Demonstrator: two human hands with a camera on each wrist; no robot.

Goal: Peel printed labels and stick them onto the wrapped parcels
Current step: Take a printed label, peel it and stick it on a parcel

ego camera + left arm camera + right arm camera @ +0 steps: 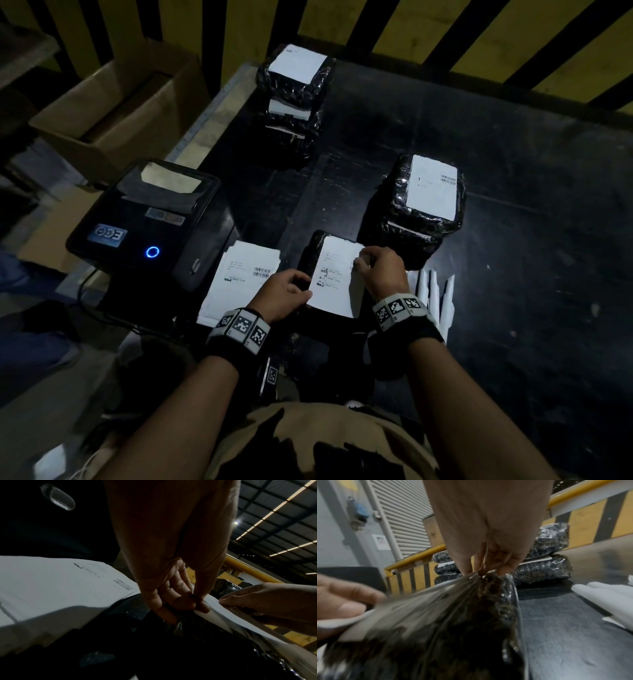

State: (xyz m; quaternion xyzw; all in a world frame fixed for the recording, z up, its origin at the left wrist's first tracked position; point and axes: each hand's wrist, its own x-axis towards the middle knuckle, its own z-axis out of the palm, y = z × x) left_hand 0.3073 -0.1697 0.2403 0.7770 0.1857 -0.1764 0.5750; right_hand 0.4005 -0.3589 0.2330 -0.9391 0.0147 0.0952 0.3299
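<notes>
A white printed label (337, 274) lies over a black wrapped parcel (308, 251) near the table's front edge. My left hand (304, 295) pinches the label's near-left edge between thumb and fingers (202, 607). My right hand (360, 265) pinches its right edge further back. In the right wrist view its fingertips (481, 572) close on the far end of the label, above the crinkled parcel (471, 628), which is blurred. The label (240, 619) is lifted and curved between both hands.
A stack of printed labels (239, 281) lies left of the parcel, beside the black label printer (144, 219). Labelled parcel stacks stand at the back (294, 102) and right (421, 205). White backing strips (435, 298) lie by my right wrist. A cardboard box (116, 102) sits off the table's left.
</notes>
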